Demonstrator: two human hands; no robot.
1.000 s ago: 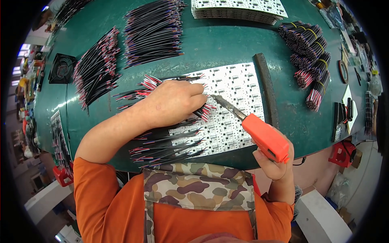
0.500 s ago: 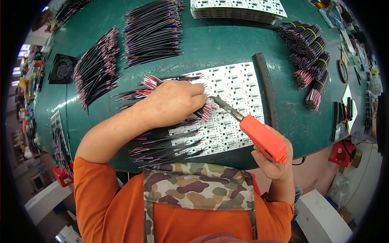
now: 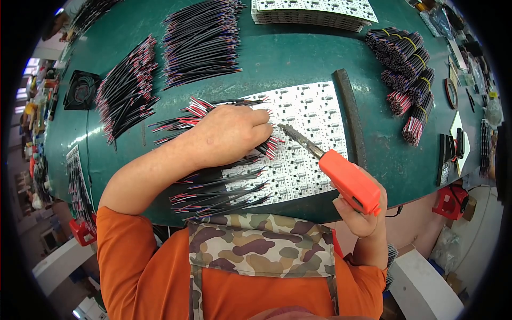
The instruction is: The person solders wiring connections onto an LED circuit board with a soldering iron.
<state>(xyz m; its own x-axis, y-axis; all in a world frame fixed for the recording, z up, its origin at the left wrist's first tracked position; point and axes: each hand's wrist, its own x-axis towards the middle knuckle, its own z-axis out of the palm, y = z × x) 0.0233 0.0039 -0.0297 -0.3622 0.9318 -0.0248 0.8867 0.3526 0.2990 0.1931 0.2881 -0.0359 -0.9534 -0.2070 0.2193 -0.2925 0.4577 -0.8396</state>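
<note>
Look, the left hand point(image 3: 232, 136) curls its fingers round wires point(image 3: 271, 149). The right hand point(image 3: 358, 220) wraps its round an iron point(image 3: 349, 178).

The one view looks from the wearer's head, through the left of two side-by-side fisheye cameras, facing down over the work from close above. The camouflage apron point(image 3: 261, 248) fills its near edge at six o'clock; the green table point(image 3: 298, 58) recedes toward twelve. Straight edges bend outward, and black borders close in at three and nine.
</note>
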